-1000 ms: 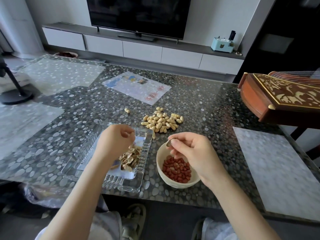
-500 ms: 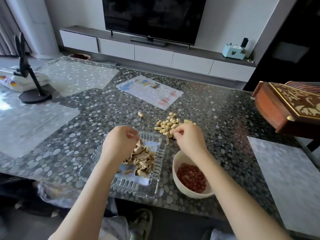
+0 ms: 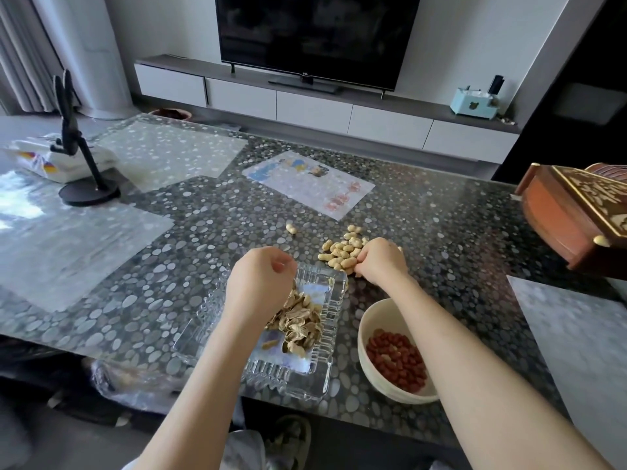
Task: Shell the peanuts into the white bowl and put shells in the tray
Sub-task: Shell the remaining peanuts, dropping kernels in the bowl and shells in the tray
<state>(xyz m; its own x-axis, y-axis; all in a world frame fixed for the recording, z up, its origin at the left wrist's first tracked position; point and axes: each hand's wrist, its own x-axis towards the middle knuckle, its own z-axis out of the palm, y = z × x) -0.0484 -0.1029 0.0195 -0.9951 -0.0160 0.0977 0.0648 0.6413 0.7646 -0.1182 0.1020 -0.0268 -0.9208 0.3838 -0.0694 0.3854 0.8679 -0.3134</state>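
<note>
Lying in a loose heap on the table (image 3: 441,232), the unshelled peanuts (image 3: 341,248) sit just beyond the glass tray (image 3: 326,378) & the white bowl (image 3: 368,322). Right hand (image 3: 381,261) is on the heap's near-right edge, fingers bent down among the nuts. Can't tell if one is actually pinched. Left hand (image 3: 258,283) hovers over the tray's far end, fingers curled into a loose fist w/ thumb against the forefinger. Can't tell if anything is inside it. A pile of empty shells (image 3: 300,322) fills the middle of the tray, partly behind the left wrist. Bowl stands just right of the tray, near the table's front edge, under the right forearm, w/ red kernels (image 3: 395,362) covering its bottom. One stray peanut (image 3: 290,228) lies apart, left of the heap & farther back. Further out: a printed sheet (image 3: 308,184) under the clear table cover, a black stand (image 3: 88,191) w/ round base at far left, a carved wooden box (image 3: 570,225) at the right edge. Across the room, a dark TV (image 3: 315,35) on a low cabinet, pale blue tissue box (image 3: 473,103) beside it.
</note>
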